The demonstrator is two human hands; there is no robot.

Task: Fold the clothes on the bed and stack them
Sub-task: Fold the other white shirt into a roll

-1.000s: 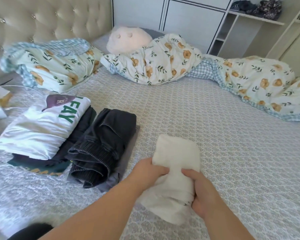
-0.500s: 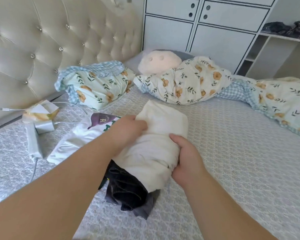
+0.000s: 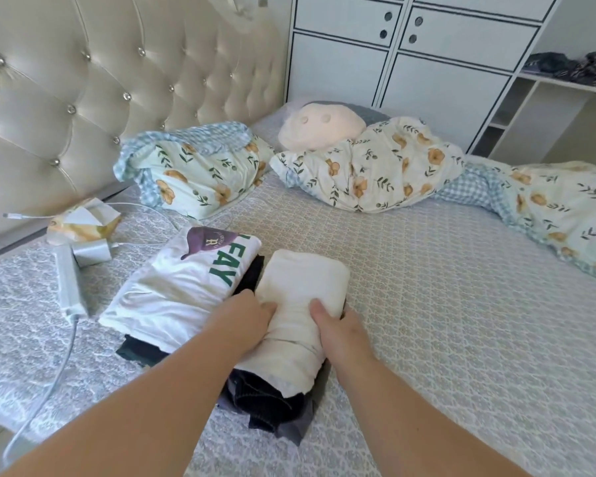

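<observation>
Bed point(image 3: 427, 304) fills most of the frame, floral pillows along the top. Cream garment point(image 3: 298, 297) sits center on dark clothes point(image 3: 265, 397), right beside the white tee point(image 3: 183, 287). Left hand point(image 3: 246, 316) and right hand point(image 3: 339, 327) both grip it, fingers curled around its sides.

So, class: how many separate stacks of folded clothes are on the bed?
2. One is topped by the white printed T-shirt, nearer the headboard. The other, beside it, has the cream garment held by both hands on the dark jeans. Lower layers are partly hidden.
</observation>
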